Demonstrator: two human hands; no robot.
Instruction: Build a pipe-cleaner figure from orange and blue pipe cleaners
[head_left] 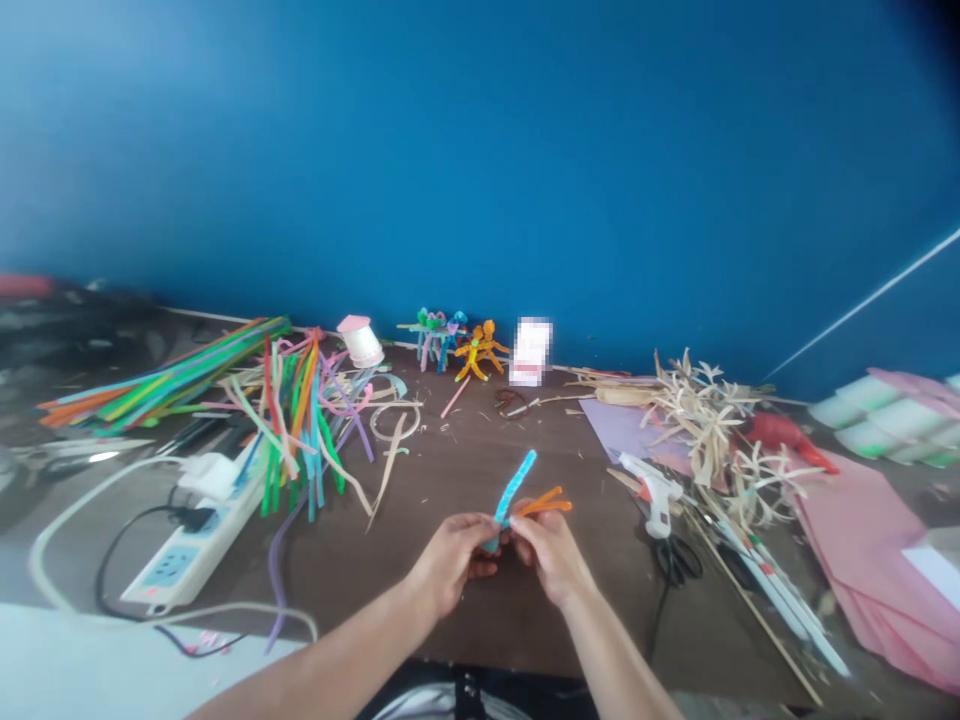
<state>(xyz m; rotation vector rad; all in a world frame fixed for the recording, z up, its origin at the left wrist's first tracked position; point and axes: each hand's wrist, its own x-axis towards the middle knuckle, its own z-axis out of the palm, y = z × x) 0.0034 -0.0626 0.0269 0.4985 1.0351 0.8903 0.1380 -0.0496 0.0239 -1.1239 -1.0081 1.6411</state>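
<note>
Close together above the table's front middle, both of my hands pinch fuzzy pipe cleaners. My left hand (452, 558) is closed on a light blue pipe cleaner (517, 484), which slants up and to the right from the fingers and looks twisted or doubled. Orange pipe cleaners (551, 501) stick out to the right from the fingers of my right hand (553, 553), which is closed too. The fingertips of both hands nearly meet where blue and orange cross. How the pieces join there is hidden by the fingers.
Loose pipe cleaners (300, 420) lie at left beside a power strip (196, 535) with cables. Small pipe-cleaner figures (480, 350) stand near the wall. A glue gun (655, 492), black scissors (677, 563), dried husk pieces (705, 420) and pink sheets (874, 550) lie at right.
</note>
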